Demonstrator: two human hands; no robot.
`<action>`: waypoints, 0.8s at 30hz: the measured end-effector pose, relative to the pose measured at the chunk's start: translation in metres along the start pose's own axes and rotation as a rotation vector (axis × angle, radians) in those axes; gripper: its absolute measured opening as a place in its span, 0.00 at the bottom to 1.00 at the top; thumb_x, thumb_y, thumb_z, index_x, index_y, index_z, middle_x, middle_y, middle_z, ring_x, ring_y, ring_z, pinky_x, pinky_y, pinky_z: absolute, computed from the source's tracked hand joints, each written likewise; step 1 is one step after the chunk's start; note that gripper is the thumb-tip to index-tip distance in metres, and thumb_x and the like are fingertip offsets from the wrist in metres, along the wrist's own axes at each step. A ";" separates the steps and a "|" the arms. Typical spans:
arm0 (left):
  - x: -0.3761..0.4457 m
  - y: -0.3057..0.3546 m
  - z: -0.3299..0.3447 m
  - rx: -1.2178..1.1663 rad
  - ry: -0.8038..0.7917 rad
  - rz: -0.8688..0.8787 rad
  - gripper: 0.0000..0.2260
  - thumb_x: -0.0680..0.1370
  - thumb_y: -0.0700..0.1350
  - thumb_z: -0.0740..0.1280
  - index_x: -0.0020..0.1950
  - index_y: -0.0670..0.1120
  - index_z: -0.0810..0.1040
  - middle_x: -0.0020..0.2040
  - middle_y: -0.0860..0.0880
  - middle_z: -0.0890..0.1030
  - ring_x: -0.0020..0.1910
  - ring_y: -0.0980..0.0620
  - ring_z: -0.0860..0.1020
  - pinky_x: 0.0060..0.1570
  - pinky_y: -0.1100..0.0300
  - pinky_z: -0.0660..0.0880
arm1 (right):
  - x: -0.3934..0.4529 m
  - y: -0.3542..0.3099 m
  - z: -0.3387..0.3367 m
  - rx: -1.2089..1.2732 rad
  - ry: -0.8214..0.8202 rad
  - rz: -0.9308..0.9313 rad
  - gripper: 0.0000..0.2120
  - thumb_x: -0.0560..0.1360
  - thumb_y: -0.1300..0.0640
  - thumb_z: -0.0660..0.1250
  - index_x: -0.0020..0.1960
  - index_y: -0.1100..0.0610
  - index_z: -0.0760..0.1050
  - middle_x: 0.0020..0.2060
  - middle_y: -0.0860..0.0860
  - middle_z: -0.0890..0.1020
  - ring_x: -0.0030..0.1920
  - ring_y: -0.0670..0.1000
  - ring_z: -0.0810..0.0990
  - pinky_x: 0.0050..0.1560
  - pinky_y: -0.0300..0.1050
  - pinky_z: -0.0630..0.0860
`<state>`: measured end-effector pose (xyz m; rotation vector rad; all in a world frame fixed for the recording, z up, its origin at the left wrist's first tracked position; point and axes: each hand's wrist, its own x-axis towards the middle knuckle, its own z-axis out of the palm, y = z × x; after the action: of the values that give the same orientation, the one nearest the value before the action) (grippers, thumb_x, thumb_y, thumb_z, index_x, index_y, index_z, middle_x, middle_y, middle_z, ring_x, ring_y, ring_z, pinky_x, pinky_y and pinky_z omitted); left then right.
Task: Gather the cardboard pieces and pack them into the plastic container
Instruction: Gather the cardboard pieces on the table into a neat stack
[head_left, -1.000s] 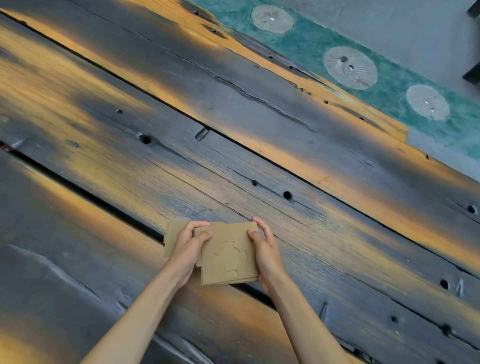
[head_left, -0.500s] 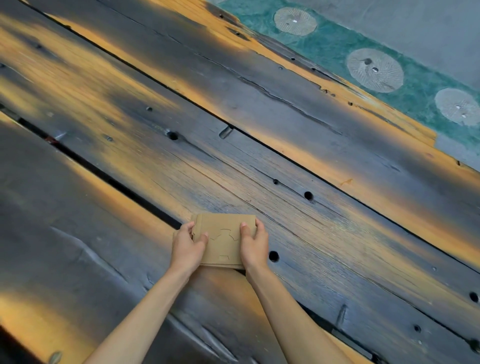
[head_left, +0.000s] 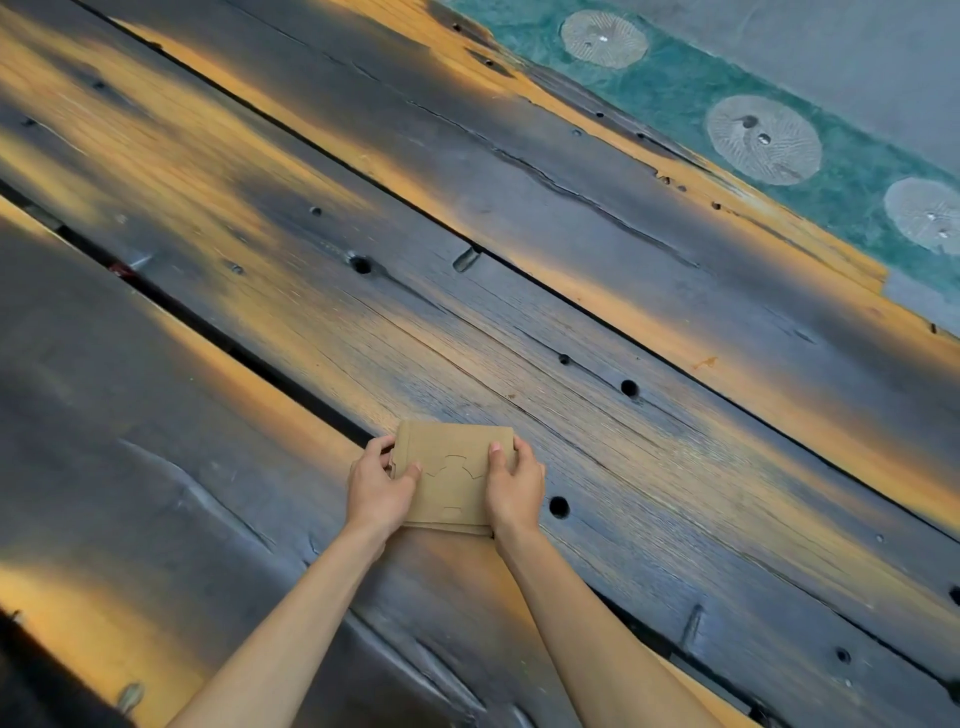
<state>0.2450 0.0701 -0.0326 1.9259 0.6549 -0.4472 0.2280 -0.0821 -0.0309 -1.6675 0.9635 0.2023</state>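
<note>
From the head view, the left hand (head_left: 378, 491) and right hand (head_left: 515, 487) grip opposite sides of a small stack of flat tan cardboard pieces (head_left: 453, 478), thumbs pressed on the top sheet and fingers (head_left: 382, 446) curled around its edges. The stack sits between both hands, over the dark, weathered wooden plank desk (head_left: 597, 291). A curved cut-out outline marks the top sheet between the thumbs.

A second ago our thin brown cardboard pieces (head_left: 453, 470) sat fanned, one poking out left; now we have them squared into one stack, left hand (head_left: 378, 488) and right hand (head_left: 514, 486) pressed closer together.
</note>
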 end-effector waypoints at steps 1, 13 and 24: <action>-0.003 -0.001 0.000 -0.005 -0.011 0.003 0.24 0.76 0.42 0.73 0.70 0.50 0.72 0.57 0.47 0.79 0.56 0.49 0.78 0.50 0.58 0.74 | -0.001 0.002 -0.002 0.020 0.004 0.010 0.20 0.84 0.50 0.62 0.74 0.53 0.71 0.67 0.55 0.75 0.69 0.58 0.73 0.73 0.60 0.69; -0.058 -0.015 -0.018 -0.335 -0.261 -0.126 0.05 0.76 0.38 0.71 0.49 0.44 0.87 0.50 0.42 0.86 0.51 0.46 0.82 0.51 0.54 0.78 | -0.038 0.045 -0.061 0.200 -0.082 -0.016 0.09 0.80 0.63 0.68 0.51 0.53 0.86 0.50 0.52 0.86 0.57 0.55 0.83 0.60 0.48 0.79; -0.093 -0.030 -0.013 -0.558 -0.256 -0.269 0.07 0.77 0.41 0.68 0.41 0.41 0.82 0.38 0.45 0.84 0.42 0.50 0.82 0.36 0.62 0.81 | -0.092 0.076 -0.071 0.194 -0.007 -0.067 0.30 0.82 0.41 0.64 0.36 0.67 0.73 0.32 0.55 0.76 0.35 0.53 0.75 0.40 0.47 0.72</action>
<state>0.1537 0.0693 0.0045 1.2371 0.7755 -0.5951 0.0921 -0.1011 -0.0087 -1.5170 0.8916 0.0666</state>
